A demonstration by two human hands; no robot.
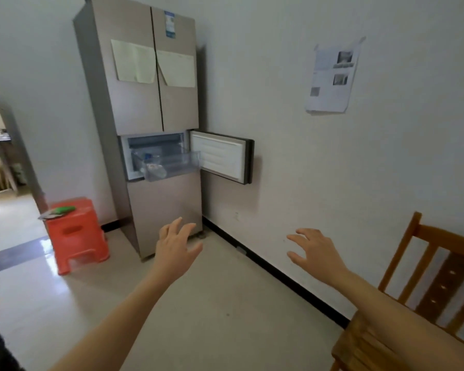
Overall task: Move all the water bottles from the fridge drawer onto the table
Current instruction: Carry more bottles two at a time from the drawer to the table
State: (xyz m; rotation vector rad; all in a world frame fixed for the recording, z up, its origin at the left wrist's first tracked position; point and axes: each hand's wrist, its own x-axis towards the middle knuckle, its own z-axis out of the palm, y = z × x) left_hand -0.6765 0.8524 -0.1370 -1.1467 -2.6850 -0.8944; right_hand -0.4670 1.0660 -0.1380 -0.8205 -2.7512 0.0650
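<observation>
- Clear plastic fridge drawer juts out of the beige refrigerator, beside its small door, which is swung open to the right.
- Water bottles lie inside the drawer (too blurred to count).
- Left hand and right hand reach forward, fingers spread, holding nothing, well short of the drawer.
- Orange stool stands left of the refrigerator.

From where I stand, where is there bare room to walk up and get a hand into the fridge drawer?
Bare floor runs straight ahead between the orange stool and the black skirting up to the fridge. The drawer looks free on its right; bottles crowd its left. The open door hems its right side.
</observation>
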